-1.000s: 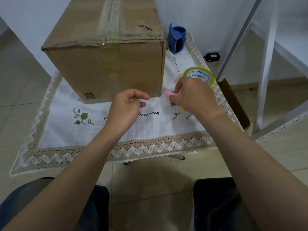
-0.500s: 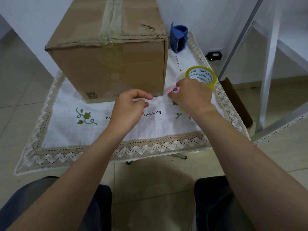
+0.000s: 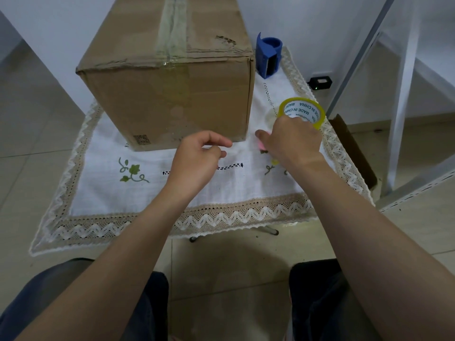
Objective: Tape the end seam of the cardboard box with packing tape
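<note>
My right hand (image 3: 293, 140) grips a small pink thing (image 3: 261, 145) (mostly hidden) beside the tape roll (image 3: 302, 112), at the cardboard box's (image 3: 172, 94) four o'clock; my left hand (image 3: 197, 159) hovers loosely curled, holding nothing.

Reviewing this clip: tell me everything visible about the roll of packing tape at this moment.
The tape roll is a ring of clear, yellowish tape on a white core printed "MADE IN CHINA". It sits tilted, opening facing up toward the camera, at the right edge of the white lace-trimmed cloth, to the right of the cardboard box and apart from it. The right hand covers its near lower part; whether the fingers grip it cannot be told. No pulled-out strip is clearly visible.
</note>
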